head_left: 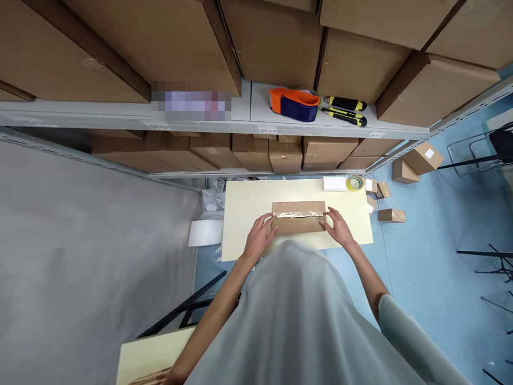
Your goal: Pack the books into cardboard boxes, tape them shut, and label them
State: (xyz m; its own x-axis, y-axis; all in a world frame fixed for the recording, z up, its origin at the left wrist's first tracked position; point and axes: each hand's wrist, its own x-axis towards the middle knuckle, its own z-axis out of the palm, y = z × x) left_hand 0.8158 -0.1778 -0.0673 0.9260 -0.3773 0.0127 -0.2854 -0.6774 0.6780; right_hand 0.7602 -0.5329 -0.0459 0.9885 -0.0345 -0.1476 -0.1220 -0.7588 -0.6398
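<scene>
A long, narrow brown cardboard box (298,225) lies on the pale yellow table (244,214). A shiny strip of clear tape (298,214) runs lengthwise over it, beside a dark seam line. At the box's left end my left hand (259,236) grips it with bent fingers, the thumb on the near side. My right hand (339,228) holds the opposite end, fingertips at the far corner and thumb on the near part. Behind the box, on the table's back edge, are a roll of yellowish tape (355,183) and a white box (334,184).
Shelving (224,124) full of large cartons (276,48) spans the back. On it lie an orange-and-blue tape dispenser (295,105) and black-and-yellow utility knives (345,110). Small cartons (391,215) sit on the blue floor to the right; plastic wrapping (213,199) is left.
</scene>
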